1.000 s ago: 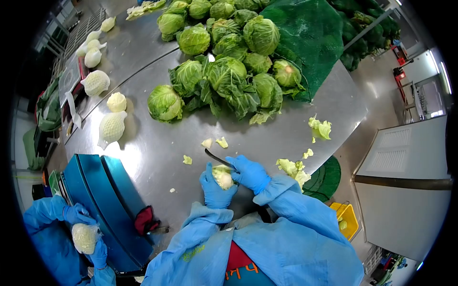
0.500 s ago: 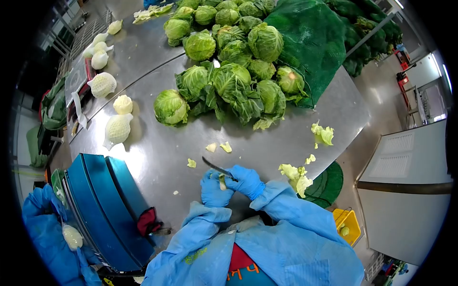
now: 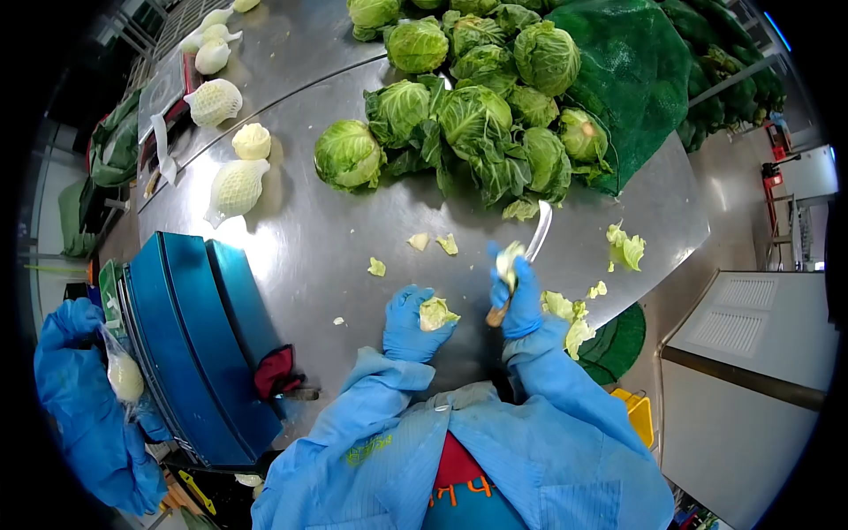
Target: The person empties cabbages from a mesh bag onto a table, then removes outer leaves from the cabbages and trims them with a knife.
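My left hand (image 3: 408, 325), in a blue glove, is closed around a small pale yellow-green cabbage piece (image 3: 437, 314) low over the steel table. To its right, my gloved right hand (image 3: 523, 305) grips a knife (image 3: 541, 231) by its wooden handle, the curved blade pointing up and away from me. A pale strip of cabbage (image 3: 509, 263) shows at the thumb side of that hand. Beyond both hands lie a few cabbage scraps (image 3: 448, 244), and other leaf trimmings (image 3: 572, 322) rest beside my right wrist.
Green cabbages (image 3: 477, 124) are heaped at the back beside a green net sack (image 3: 632, 84). Net-wrapped pale heads (image 3: 237, 187) line the left. A blue metal box-like unit (image 3: 181, 344) stands at near left, by a co-worker's blue sleeve (image 3: 75, 397). A green basket (image 3: 618, 344) sits right, past the table edge.
My hands have moved apart: the right went right and slightly up with the knife and a cabbage strip, turning the blade away. The left keeps a cabbage piece. The view has shifted.
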Tool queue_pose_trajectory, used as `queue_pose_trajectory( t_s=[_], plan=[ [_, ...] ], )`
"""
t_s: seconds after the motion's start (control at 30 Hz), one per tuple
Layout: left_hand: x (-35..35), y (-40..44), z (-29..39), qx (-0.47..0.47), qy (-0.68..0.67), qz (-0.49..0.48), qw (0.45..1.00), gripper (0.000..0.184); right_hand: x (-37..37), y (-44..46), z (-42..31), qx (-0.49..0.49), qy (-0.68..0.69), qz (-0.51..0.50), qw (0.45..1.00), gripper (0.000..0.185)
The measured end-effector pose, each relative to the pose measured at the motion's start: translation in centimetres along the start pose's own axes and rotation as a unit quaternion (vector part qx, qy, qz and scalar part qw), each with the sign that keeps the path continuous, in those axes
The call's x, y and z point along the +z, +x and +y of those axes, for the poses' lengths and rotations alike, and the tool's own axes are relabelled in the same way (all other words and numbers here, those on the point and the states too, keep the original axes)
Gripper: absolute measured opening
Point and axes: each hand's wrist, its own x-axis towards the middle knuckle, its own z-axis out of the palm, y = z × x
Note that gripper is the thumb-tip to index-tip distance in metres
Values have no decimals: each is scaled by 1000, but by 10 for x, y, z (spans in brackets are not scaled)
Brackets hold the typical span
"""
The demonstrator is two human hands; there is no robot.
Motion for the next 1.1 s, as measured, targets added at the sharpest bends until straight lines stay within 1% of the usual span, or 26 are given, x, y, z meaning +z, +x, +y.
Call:
queue_pose_trajectory(
  t_s=[0.03,0.07,0.1,0.17,0.2,0.27,0.3,0.37,0.4,0.5,0.6,0.67,0.7,0.77,0.8,0.87,0.9,0.97,1.0,1.07,1.1],
  plan=[
    [-3,1,0,-1,-7,-13,1000,65,5,4,-14,-15,-86,65,994,36],
    [-6,2,-1,-2,-15,-27,1000,66,-4,15,-11,-78,-255,104,958,42],
    [-7,2,-4,5,-32,-32,999,68,-19,20,1,-93,-356,94,925,45],
    [-10,0,-13,18,-64,-40,997,73,-44,24,26,-119,-545,68,827,52],
    [-13,-1,-13,24,-39,-49,998,76,-28,13,29,-68,-415,-5,907,51],
    [-24,-4,-9,34,13,-71,997,81,-8,2,38,24,-415,-97,904,49],
    [-29,-4,-2,43,58,-64,995,83,-1,0,44,67,-413,-141,897,47],
    [-36,-5,14,64,147,-49,986,88,9,0,58,89,-370,-155,912,47],
    [-32,-6,10,65,141,-40,987,87,11,2,63,99,-348,-163,918,46],
    [-13,-11,-11,67,131,-21,989,83,7,8,62,32,-435,-191,879,39],
    [-2,-8,-18,79,136,-21,987,76,8,12,51,-4,-525,-238,817,33],
    [-4,-8,-23,99,134,-22,986,72,6,12,55,-48,-525,-238,816,31],
    [-8,-8,-19,88,112,-6,990,73,4,12,58,-70,-524,-239,815,30],
    [-19,-11,-8,67,68,25,995,74,-10,15,61,-64,-550,-166,816,29],
    [-20,-11,-13,52,35,17,998,75,-21,17,61,-61,-562,-127,815,28],
    [-23,-13,-28,21,-31,0,999,79,-57,26,57,-111,-617,-44,778,32],
    [-25,-13,-28,22,-34,-8,999,79,-67,28,56,-134,-642,-3,755,35],
    [-31,-10,-23,26,-40,-25,999,80,-35,18,17,-179,-646,85,737,45],
    [-35,-10,-20,21,-19,-28,999,80,-25,14,0,-204,-646,133,723,51],
    [-38,-6,-17,32,10,-40,999,80,-32,11,5,-251,-684,123,674,63],
    [-36,-7,-29,69,-9,-45,997,74,-43,13,24,-271,-605,74,745,59]
  ],
)
